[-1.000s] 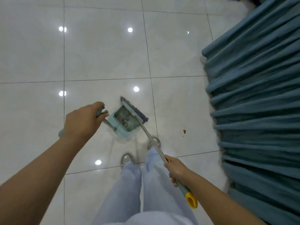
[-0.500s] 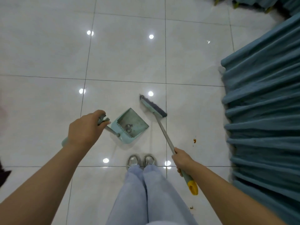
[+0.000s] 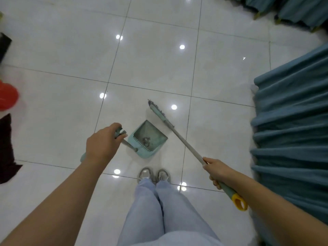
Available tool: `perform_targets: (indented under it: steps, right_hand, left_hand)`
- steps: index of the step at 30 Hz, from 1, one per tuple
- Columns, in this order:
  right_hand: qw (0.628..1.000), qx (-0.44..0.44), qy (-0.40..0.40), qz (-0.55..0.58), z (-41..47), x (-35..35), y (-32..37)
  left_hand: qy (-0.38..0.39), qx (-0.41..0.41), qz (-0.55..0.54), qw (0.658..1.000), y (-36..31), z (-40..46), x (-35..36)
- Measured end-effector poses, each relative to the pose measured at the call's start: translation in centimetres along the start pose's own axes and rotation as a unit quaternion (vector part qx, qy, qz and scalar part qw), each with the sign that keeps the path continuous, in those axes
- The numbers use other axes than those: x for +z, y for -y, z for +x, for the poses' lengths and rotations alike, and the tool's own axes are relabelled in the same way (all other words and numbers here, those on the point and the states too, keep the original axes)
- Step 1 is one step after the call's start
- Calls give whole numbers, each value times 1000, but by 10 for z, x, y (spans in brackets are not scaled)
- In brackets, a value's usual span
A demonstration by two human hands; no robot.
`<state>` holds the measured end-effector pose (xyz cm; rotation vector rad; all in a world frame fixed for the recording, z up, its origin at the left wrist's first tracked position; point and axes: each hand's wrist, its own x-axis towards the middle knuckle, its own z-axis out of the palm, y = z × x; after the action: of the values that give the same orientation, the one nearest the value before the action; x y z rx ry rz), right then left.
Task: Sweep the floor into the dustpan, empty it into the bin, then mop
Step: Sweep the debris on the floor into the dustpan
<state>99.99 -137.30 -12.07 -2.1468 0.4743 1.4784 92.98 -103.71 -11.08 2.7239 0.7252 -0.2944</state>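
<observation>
**Dustpan and broom held over the tiled floor**

Dustpan (image 3: 148,139), teal, hangs on a long handle; the left hand (image 3: 103,144) has its grip clamped round the handle top, so the pan lies just right of and beyond that fist. Dark debris (image 3: 146,140) sits inside. The right hand (image 3: 215,170) is wrapped round the broom (image 3: 179,137) shaft above its yellow end loop, with the head beyond the pan. No writing is legible. Red and dark objects at the left edge are blurred and cut off.
</observation>
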Motion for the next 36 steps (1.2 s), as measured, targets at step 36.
perform_targets:
  steps: [36]
  right_hand:
    - [997, 3, -50, -63, -22, 173, -47]
  left_hand:
    - [-32, -64, -13, 997, 186, -217, 17]
